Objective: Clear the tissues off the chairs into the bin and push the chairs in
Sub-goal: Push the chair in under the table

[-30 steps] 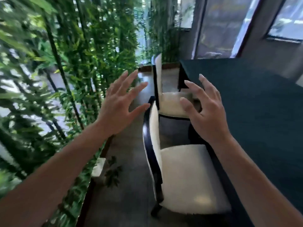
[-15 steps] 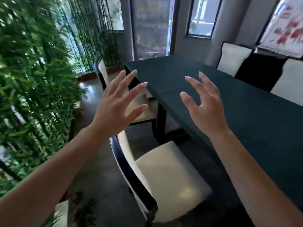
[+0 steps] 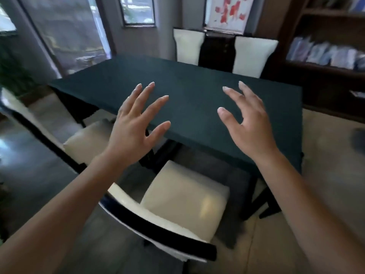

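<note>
Below me a cream-cushioned chair with a black frame (image 3: 183, 202) stands pulled out from the dark green table (image 3: 187, 91), its seat bare. A second matching chair (image 3: 87, 141) sits to its left, seat partly under the table edge. Two more cream-backed chairs (image 3: 187, 46) (image 3: 252, 56) stand at the far side. My left hand (image 3: 136, 127) and my right hand (image 3: 246, 125) hover in the air over the table's near edge, fingers spread, holding nothing. No tissue and no bin show in this view.
A dark bookshelf with books (image 3: 324, 54) fills the right wall. A glass door (image 3: 67, 36) and a small window (image 3: 138, 10) are at the back. A red-and-white painting (image 3: 227, 12) leans behind the far chairs. Green plants (image 3: 11, 70) stand at the left.
The view has swung right, from the bamboo plants and the row of chairs to facing the table squarely. Both hands stayed raised and spread, holding nothing.
</note>
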Demonstrator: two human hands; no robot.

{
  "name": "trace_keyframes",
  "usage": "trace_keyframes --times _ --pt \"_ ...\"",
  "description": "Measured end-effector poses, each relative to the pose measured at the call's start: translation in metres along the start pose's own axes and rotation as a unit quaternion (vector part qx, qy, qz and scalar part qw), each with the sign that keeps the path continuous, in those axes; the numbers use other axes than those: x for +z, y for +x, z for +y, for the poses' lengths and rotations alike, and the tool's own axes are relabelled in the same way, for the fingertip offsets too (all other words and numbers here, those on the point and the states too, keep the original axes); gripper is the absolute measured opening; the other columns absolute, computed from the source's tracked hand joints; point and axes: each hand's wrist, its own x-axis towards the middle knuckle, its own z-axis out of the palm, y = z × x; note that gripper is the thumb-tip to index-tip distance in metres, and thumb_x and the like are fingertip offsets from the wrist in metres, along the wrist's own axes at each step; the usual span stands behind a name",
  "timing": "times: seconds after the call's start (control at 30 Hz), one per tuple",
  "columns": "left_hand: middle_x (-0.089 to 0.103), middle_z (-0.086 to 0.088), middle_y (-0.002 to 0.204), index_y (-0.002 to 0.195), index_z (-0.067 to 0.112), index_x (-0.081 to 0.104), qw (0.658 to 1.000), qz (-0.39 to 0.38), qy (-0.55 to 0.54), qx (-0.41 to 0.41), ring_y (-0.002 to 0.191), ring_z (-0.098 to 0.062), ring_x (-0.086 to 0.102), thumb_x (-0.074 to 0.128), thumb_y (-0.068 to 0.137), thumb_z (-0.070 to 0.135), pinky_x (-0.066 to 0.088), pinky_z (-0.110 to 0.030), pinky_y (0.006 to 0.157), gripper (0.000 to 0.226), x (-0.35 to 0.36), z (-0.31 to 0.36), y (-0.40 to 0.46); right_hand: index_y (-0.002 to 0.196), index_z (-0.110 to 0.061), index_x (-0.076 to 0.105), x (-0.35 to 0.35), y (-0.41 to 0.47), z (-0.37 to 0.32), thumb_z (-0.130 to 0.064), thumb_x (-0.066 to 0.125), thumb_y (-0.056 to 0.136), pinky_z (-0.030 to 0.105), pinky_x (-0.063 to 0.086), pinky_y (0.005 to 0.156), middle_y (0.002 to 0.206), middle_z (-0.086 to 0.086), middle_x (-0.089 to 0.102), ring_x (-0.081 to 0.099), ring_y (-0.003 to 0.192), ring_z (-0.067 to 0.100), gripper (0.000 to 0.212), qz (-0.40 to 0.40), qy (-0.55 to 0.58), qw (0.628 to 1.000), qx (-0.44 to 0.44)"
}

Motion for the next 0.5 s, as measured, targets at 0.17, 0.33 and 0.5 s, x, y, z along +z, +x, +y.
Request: trace_keyframes --times 0.17,0.33,0.5 --pt "0.03 -0.007 0.167 0.151 0.023 0.051 0.996 -0.025 -0.066 0.054 0.158 -0.03 0.02 0.052 0.102 0.049 0.025 -0.055 0.124 0.055 -0.004 -0.023 -0.012 0.149 -0.043 0.046 0.011 -0.042 -0.031 -0.049 0.055 0.1 0.026 0.016 0.113 0.166 -0.009 0.027 0.021 0.153 0.012 0.05 0.034 -0.02 0.997 0.064" --pt "0.028 -0.006 0.168 0.151 0.023 0.051 0.99 -0.051 -0.117 0.065 0.158 -0.027 0.017 0.052 0.103 0.048 0.025 -0.053 0.125 0.054 0.001 -0.039 -0.025 0.15 -0.039 0.046 0.012 -0.088 -0.052 -0.045 0.057 0.101 0.028 0.018 0.117 0.167 -0.004 0.028 0.023 0.153 0.016 0.05 0.067 -0.064 0.989 0.116" --pt "0.026 -0.005 0.169 0.152 0.024 0.049 0.985 -0.062 -0.133 0.088 0.159 -0.027 0.015 0.051 0.103 0.048 0.023 -0.055 0.125 0.054 0.014 -0.039 -0.031 0.151 -0.038 0.044 -0.004 -0.101 -0.058 -0.049 0.053 0.101 0.036 0.025 0.12 0.167 -0.004 0.028 0.024 0.154 0.018 0.053 0.068 -0.113 0.983 0.131"
